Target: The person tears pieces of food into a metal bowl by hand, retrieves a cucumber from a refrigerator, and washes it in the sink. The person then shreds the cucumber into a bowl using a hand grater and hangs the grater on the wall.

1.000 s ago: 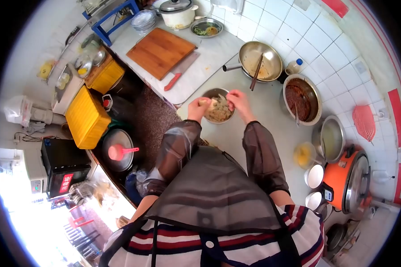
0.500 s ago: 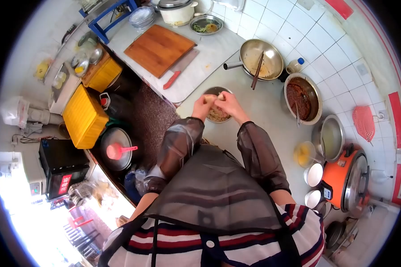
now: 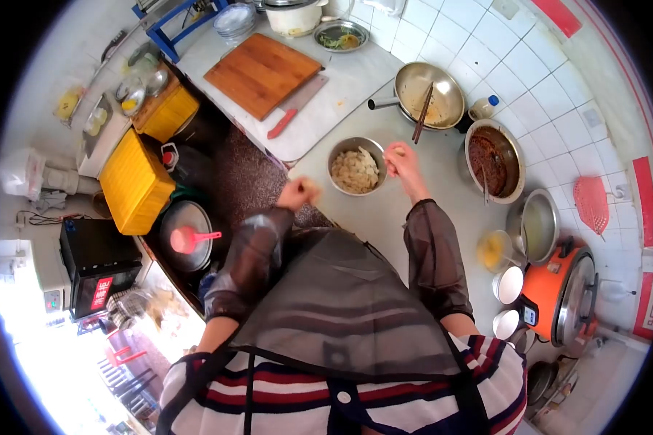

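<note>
A metal bowl (image 3: 357,167) of pale, torn-looking food pieces (image 3: 355,171) stands on the light worktop. My left hand (image 3: 298,193) is apart from the bowl, to its lower left, over the counter edge; its fingers are curled and blurred around something pale I cannot make out. Just right of the bowl's rim, my right hand (image 3: 404,164) is closed, thumb and fingertips together; whatever it pinches is too small to name.
Behind lie a wooden cutting board (image 3: 263,75) and a red-handled knife (image 3: 283,123). A pan (image 3: 429,96) with chopsticks, a pot of red sauce (image 3: 492,161), a steel bowl (image 3: 540,225) and an orange cooker (image 3: 559,293) line the right. A yellow crate (image 3: 136,183) is at left.
Both hands were together over the bowl and have moved apart. My left hand went down and left, my right hand went right, and the bowl's contents now show.
</note>
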A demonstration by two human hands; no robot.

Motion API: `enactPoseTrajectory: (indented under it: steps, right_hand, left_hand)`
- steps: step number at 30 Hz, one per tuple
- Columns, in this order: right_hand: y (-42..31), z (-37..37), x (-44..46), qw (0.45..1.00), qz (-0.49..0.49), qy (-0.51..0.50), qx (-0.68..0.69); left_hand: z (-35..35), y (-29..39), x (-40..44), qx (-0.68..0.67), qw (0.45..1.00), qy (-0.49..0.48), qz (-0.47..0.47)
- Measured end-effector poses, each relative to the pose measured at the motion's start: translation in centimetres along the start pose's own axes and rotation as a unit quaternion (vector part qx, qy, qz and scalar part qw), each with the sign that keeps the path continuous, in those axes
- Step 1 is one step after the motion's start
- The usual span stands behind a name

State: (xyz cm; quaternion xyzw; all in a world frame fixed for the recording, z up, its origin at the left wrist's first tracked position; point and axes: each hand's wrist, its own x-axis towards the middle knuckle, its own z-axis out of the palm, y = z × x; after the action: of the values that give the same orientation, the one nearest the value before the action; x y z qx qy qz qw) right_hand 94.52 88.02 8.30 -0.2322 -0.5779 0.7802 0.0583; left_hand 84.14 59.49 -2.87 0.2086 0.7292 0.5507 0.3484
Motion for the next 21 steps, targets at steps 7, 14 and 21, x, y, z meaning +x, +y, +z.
enactPoseTrajectory:
  steps: [7, 14, 21]
  right_hand:
    - [3.7, 0.1, 2.6, 0.912, -0.089, 0.043, -0.398]
    - [6.9, 3.7, 5.5, 0.733, -0.081, 0.02, -0.675]
    - [7.2, 3.3, 6.2, 0.744, -0.084, 0.02, -0.663]
  left_hand:
    - [3.5, -1.4, -4.5, 0.154, 0.982, -0.1, -0.047]
    - [3.2, -3.4, -4.5, 0.208, 0.971, -0.099, -0.066]
    - [-2.1, -7.9, -7.6, -0.093, 0.976, -0.075, -0.181]
